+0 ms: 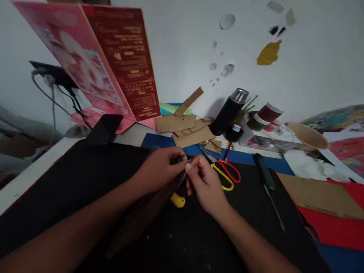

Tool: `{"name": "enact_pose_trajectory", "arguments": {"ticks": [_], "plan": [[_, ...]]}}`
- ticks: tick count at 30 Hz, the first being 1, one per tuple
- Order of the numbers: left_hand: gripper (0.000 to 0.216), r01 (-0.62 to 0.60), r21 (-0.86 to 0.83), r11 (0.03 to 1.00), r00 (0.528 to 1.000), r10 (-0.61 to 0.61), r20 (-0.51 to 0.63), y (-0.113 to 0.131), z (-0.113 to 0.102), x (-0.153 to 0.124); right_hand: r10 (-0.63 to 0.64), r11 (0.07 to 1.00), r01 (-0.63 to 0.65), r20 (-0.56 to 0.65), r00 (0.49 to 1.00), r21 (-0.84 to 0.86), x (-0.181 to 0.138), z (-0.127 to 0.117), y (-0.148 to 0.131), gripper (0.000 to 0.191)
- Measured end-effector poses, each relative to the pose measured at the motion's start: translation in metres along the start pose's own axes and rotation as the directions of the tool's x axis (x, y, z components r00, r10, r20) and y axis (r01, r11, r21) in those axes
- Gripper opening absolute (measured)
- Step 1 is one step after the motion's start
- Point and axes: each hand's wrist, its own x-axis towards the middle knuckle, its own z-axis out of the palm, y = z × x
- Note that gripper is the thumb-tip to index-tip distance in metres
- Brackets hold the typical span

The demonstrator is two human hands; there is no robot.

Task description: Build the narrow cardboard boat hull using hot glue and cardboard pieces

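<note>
A long, dark brown strip (150,214), which looks like cardboard with faint print, slants from the near left up to my fingers. Its far end is pinched by my left hand (163,165), thumb against fingers. My right hand (207,184) closes thumb and forefinger on the same tip, touching the left fingertips. Part of the tip is hidden by the fingers. Below it, a yellow handle end (178,200) pokes out; the remainder is covered. Scissors with one red and one yellow handle loop (226,186) lie just beyond my right hand.
A black mat (227,235) covers the table. On the right lies a tool with a dark green handle (264,172) and thin shaft. Behind are cardboard scraps (195,136), a black flask (227,113), paint jars (265,113), a phone (105,127) and a standing red-pink board (125,57).
</note>
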Motion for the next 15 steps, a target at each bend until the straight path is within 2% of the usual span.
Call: {"name": "enact_pose_trajectory", "arguments": {"ticks": [15], "plan": [[0.015, -0.034, 0.037, 0.999, 0.999, 0.034, -0.018, -0.002, -0.0018, -0.0007, 0.001, 1.0, -0.001, 0.006, 1.0, 0.008, -0.0004, -0.0003, 0.0026, 0.03]]}}
